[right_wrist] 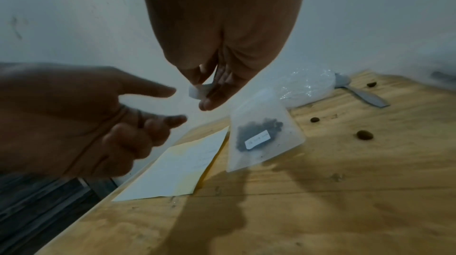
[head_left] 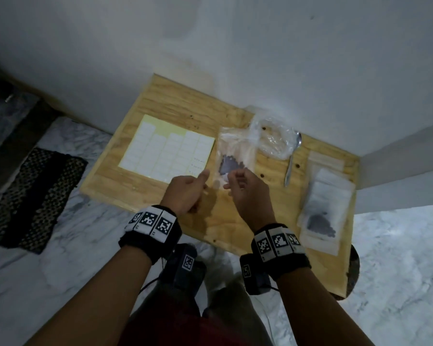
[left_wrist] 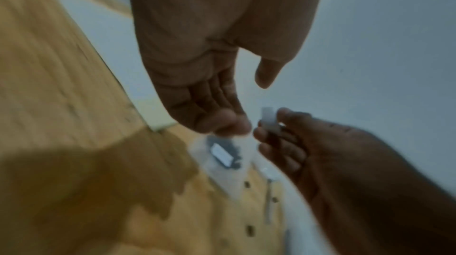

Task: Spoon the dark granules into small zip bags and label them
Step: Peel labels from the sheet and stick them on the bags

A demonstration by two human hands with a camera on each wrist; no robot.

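A small zip bag (head_left: 235,156) with dark granules (head_left: 229,167) lies flat on the wooden board (head_left: 175,106), just beyond both hands. In the right wrist view this zip bag (right_wrist: 261,132) carries one white label. My right hand (head_left: 235,181) hovers over the bag's near end and pinches a small loose white label (right_wrist: 197,91) between thumb and fingers; the same label (left_wrist: 270,120) shows in the left wrist view. My left hand (head_left: 198,186) is close beside it, index finger and thumb out, holding nothing. The label sheet (head_left: 168,151) lies to the left.
A metal spoon (head_left: 293,161) and a crumpled clear plastic bag (head_left: 273,138) lie at the back by the wall. A stack of filled, labelled bags (head_left: 323,208) sits at the board's right edge. Loose granules (right_wrist: 364,134) dot the wood. A dark mat (head_left: 30,198) lies on the floor.
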